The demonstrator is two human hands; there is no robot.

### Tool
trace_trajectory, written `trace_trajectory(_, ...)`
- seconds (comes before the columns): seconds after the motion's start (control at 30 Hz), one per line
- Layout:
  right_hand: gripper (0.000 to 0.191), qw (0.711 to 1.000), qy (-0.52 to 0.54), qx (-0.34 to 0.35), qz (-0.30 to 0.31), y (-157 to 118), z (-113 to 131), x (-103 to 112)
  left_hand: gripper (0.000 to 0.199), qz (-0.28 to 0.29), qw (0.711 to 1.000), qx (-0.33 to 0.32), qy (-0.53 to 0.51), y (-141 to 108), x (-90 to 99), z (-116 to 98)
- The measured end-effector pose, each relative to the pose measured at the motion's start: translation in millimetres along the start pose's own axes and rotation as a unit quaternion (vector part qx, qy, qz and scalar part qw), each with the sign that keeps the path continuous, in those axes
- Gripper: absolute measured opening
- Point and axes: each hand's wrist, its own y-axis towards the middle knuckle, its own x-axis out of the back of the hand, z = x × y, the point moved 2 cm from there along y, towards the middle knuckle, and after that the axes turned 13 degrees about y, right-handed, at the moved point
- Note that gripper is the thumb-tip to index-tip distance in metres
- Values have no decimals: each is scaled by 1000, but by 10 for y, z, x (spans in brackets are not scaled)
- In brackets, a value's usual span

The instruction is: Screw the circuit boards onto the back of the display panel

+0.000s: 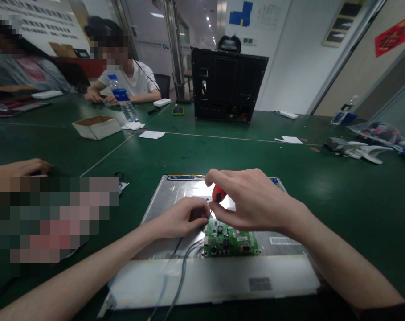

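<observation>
My right hand [252,198] is closed around the red and black handle of a screwdriver [218,194], held above a metal-backed display panel [149,278]. The thin shaft slants down toward the upper left corner of a green circuit board [231,240] on the panel. Right by that corner, my left hand [185,216] has its thumb and fingers pinched together beside the shaft's tip. Whatever lies between those fingertips is too small to make out. Grey cables [182,272] run from the board's left side over the panel's near edge.
Across the green table [222,154] stands a black monitor housing [229,84]. A paper box [97,127] and a water bottle [124,100] are at the back left. White clamp-like tools [356,149] lie right. A person's hand [20,174] rests at left; others sit behind.
</observation>
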Motion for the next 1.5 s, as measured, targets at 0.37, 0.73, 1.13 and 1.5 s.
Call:
trace_trajectory(0.37,16,999,-24,-2,-25,13,-27,-20,9,8,1000,-9,-22,18,29,-43)
trace_trajectory(0.73,17,1000,-19,-9,-11,12,-12,-23,9,9,1000,-4,-4,16,28,-28)
trace_trajectory(1.13,16,1000,-14,-9,-19,38,-50,-56,11,23,1000,-3,-10,11,-8,39)
trace_trajectory(1.5,17,998,-24,-1,-58,-22,-87,67,9,23,1000,7,-11,10,32,-36)
